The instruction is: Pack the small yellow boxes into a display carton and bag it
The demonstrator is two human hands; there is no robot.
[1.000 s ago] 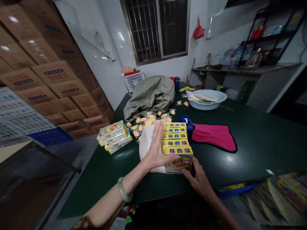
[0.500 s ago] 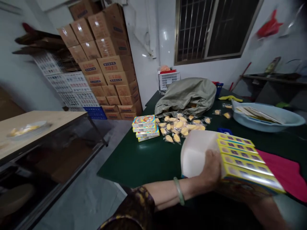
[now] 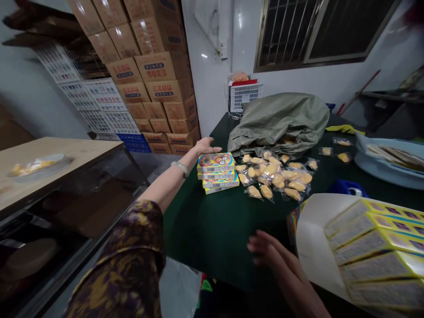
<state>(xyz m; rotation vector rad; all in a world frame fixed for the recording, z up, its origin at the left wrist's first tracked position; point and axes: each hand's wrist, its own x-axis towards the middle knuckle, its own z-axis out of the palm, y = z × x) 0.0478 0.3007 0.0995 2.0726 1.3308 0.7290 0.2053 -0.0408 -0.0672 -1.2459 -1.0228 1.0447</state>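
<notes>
A stack of several colourful flat boxes (image 3: 217,170) sits on the dark green table (image 3: 212,229). Behind its upper left edge is my left hand (image 3: 206,145), fingers apart, holding nothing. My right hand (image 3: 274,251) hovers over the table's near part, slightly blurred, fingers extended and nothing in it. To its right stands an open carton with a white inner flap (image 3: 311,238), filled with a row of yellow boxes (image 3: 374,251). Individually wrapped yellow pieces (image 3: 271,172) lie spread beside the stack.
A grey-green cloth sack (image 3: 281,119) lies behind the wrapped pieces. At the right is a light blue basin (image 3: 374,163), with a blue object (image 3: 347,187) nearer. A wooden table (image 3: 66,145) stands left, before stacked cardboard cartons (image 3: 162,90). A white basket (image 3: 245,95) is at the back.
My left hand has left the carton and reached out to the box stack. My right hand has come away from the carton's underside. The view has shifted, and the carton appears farther right.
</notes>
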